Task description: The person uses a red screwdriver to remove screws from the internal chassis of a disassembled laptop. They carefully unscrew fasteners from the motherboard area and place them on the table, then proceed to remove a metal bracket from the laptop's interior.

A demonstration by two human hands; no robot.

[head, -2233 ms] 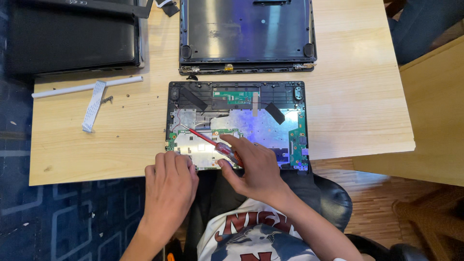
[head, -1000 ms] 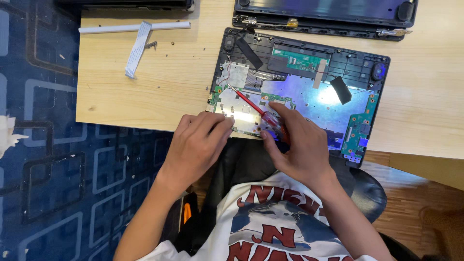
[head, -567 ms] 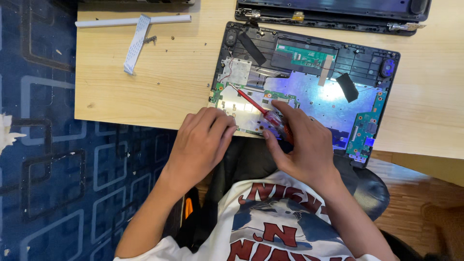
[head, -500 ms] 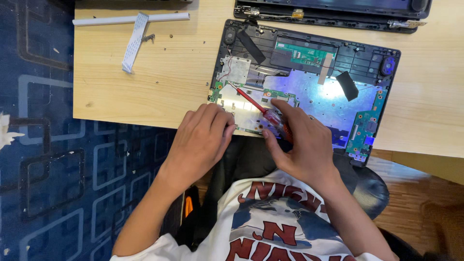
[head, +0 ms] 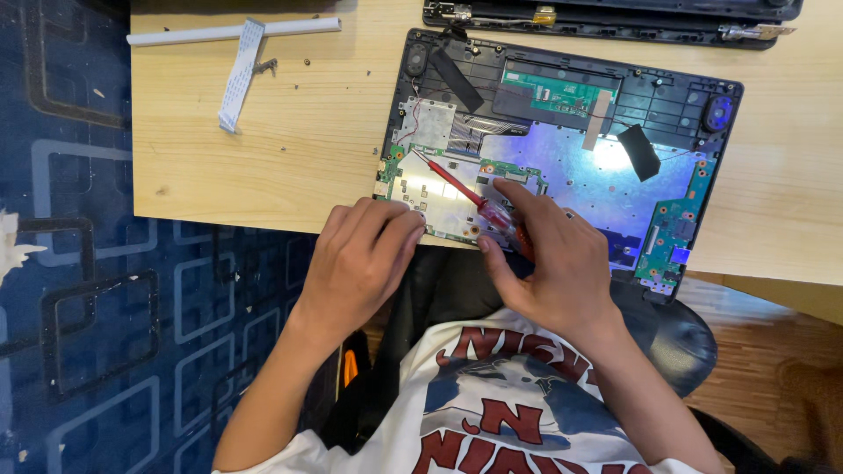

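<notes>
An opened laptop base (head: 562,149) lies on the wooden table (head: 290,132), its green circuit board and metal shielding exposed. My right hand (head: 549,263) grips a red-shafted screwdriver (head: 461,189) by its clear handle, the tip pointing up-left onto the board near the silver plate. My left hand (head: 360,263) rests on the near left edge of the laptop base, fingers curled over the board's lower corner, holding nothing.
A second dark laptop part (head: 615,13) lies along the table's far edge. A white flat ribbon cable (head: 239,75) and a white strip (head: 233,32) lie at the far left with small screws nearby. Blue patterned carpet (head: 79,263) lies left; a black chair seat (head: 685,338) is below.
The view has shifted so the laptop sits further right in frame. My hands stay at the near edge of the board, with the screwdriver in my right hand at much the same spot.
</notes>
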